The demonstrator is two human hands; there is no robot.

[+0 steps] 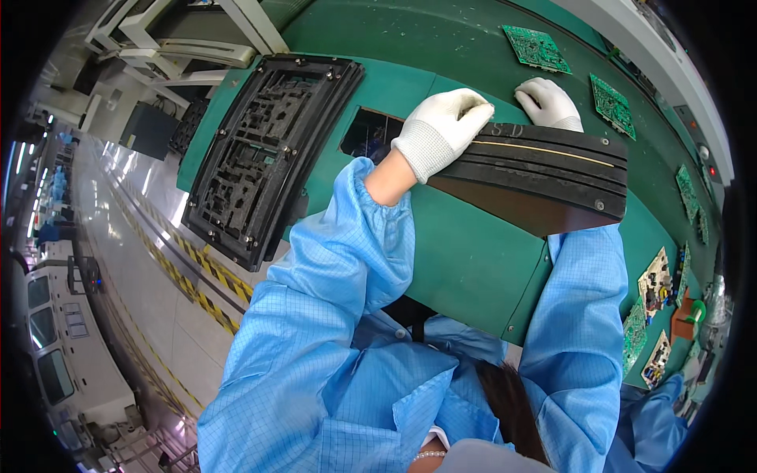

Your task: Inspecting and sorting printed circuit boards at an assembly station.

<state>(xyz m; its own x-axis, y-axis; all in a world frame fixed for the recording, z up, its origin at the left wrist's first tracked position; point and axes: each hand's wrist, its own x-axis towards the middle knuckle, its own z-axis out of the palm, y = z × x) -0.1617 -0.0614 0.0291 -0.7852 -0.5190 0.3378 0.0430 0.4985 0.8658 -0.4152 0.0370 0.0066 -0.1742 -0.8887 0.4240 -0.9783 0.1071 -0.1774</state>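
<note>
A thick black fixture pallet (pixel 544 162) stands tilted up over the green bench, its layered edge toward me and a brown flat underside showing. My left hand (pixel 445 130), in a white glove, is closed on its left end, fingers over the upper edge. Past that same edge appears my right hand (pixel 550 104), also gloved, its fingers curled in; the pallet covers its wrist, and whatever it may hold is hidden. My right forearm passes behind the pallet. The pallet's far face cannot be seen.
Another black pallet (pixel 272 154) with cut-out pockets lies at the left, beside a dark opening (pixel 369 134) in the green bench (pixel 481 260). Green circuit boards (pixel 536 49) (pixel 612 106) lie on the far surface. More boards (pixel 653 284) and a co-worker's blue sleeve (pixel 658 418) are at the right.
</note>
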